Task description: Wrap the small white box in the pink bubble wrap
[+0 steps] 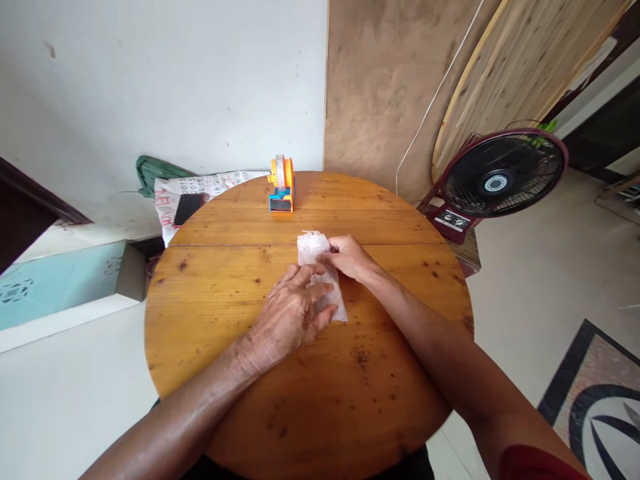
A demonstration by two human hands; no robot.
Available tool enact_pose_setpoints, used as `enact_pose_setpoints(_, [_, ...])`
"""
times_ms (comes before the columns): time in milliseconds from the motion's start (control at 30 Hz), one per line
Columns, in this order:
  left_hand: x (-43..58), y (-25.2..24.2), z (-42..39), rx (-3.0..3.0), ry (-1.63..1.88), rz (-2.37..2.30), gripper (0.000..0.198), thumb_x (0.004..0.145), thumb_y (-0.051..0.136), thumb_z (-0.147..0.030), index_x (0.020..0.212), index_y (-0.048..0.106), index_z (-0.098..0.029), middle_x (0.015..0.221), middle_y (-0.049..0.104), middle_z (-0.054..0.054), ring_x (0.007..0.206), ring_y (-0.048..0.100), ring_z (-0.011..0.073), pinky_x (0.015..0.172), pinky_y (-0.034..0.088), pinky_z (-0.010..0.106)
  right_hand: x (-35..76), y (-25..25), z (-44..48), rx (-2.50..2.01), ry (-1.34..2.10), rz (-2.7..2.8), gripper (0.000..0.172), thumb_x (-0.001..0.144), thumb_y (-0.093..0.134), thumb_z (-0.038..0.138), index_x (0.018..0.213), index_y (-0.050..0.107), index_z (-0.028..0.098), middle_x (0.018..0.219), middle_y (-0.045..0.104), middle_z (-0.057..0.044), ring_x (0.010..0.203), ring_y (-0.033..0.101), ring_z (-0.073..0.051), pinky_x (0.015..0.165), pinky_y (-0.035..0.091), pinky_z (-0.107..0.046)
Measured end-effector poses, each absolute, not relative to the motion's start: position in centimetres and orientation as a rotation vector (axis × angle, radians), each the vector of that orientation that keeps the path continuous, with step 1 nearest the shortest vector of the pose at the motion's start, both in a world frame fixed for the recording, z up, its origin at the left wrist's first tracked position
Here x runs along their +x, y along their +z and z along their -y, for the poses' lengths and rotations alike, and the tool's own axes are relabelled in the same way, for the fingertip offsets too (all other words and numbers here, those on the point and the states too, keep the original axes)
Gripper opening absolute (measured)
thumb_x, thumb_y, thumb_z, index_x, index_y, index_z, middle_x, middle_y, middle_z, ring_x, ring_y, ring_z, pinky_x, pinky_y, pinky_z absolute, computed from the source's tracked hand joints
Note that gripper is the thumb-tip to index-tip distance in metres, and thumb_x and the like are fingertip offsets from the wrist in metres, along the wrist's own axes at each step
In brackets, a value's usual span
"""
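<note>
A whitish, translucent bubble wrap bundle (336,308), long and narrow, lies on the round wooden table (240,287), slanting slightly. My left hand (295,303) rests over its left side with fingers apart and bent, touching the wrap from above. At the upper right edge of the bundle, my right hand (350,257) is closed, pinching the wrap between thumb and fingers. Whatever is inside the bundle, if anything, cannot be made out. Part of the bundle is covered by both hands.
An orange and blue tape dispenser (283,187) with a tape roll stands at the table's far edge. Behind the table's left side are a printed white sack (165,200) and a dark phone-like slab (189,208). A fan (500,180) stands at the right.
</note>
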State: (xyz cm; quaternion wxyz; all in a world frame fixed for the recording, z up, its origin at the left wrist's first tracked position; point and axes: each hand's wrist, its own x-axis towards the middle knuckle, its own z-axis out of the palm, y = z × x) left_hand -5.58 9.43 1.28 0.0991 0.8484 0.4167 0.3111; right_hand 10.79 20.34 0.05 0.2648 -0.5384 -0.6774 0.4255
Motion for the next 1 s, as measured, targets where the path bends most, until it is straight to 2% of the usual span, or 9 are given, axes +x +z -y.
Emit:
enact_pose_setpoints(200, [-5.4,1.9,-9.0,2.577,0.857,-1.269,0.019,0.087,0.058,-0.026,0.1,0.068,-0.017,0.129,0.06,0.013,0.102,0.063,0.0266,0.088,0.054,0.045,10.8,-0.1,-20.5,-1.503,0.98,1.963,0.021,0.067,0.064,0.032,0.058,0.053,0.017,0.053,0.046,0.007,0.052,0.04,-0.008,0.049,0.024,-0.022])
enact_pose_setpoints(433, [-5.2,1.4,-9.0,2.494,0.89,-1.298,0.022,0.087,0.058,-0.027,0.106,0.065,-0.016,0.112,0.067,0.011,0.095,0.065,0.0243,0.075,0.057,0.037,10.6,0.0,-20.5,-1.521,0.926,1.973,0.017,0.068,0.062,0.031,0.059,0.057,0.016,0.052,0.044,0.006,0.052,0.039,-0.008,0.048,0.023,-0.023])
enact_pose_setpoints(633, [-5.3,0.7,-9.1,2.39,0.897,-1.296,0.026,0.086,0.062,-0.028,0.11,0.064,-0.02,0.108,0.068,0.009,0.093,0.065,0.0214,0.075,0.055,0.033,10.8,0.6,-19.8,-1.363,1.214,1.743,0.018,0.067,0.064,0.034,0.068,0.06,0.016,0.054,0.045,0.007,0.05,0.037,-0.008,0.047,0.025,-0.021])
enact_pose_setpoints(767, [-5.5,0.5,-9.3,2.354,0.88,-1.289,0.026,0.085,0.062,-0.028,0.109,0.064,-0.019,0.104,0.068,0.009,0.091,0.064,0.0216,0.076,0.054,0.034,11.2,1.8,-19.1,-1.191,1.584,1.533,0.026,0.062,0.067,0.03,0.084,0.064,0.016,0.067,0.06,0.004,0.057,0.053,-0.011,0.051,0.038,-0.022])
enact_pose_setpoints(900, [-5.4,0.4,-9.3,2.309,0.865,-1.299,0.024,0.084,0.062,-0.028,0.107,0.066,-0.02,0.103,0.067,0.009,0.087,0.064,0.0211,0.072,0.054,0.034,11.4,2.7,-18.9,-1.033,1.755,1.492,0.023,0.058,0.068,0.026,0.079,0.065,0.016,0.072,0.066,0.001,0.068,0.061,-0.015,0.064,0.046,-0.025])
enact_pose_setpoints(1000, [-5.2,0.5,-9.1,2.304,0.854,-1.357,0.027,0.085,0.062,-0.03,0.111,0.066,-0.024,0.109,0.064,0.008,0.087,0.064,0.0209,0.075,0.054,0.036,11.3,3.3,-18.7,-1.067,1.748,1.503,0.023,0.056,0.068,0.027,0.076,0.063,0.017,0.07,0.066,0.002,0.067,0.061,-0.016,0.062,0.046,-0.026])
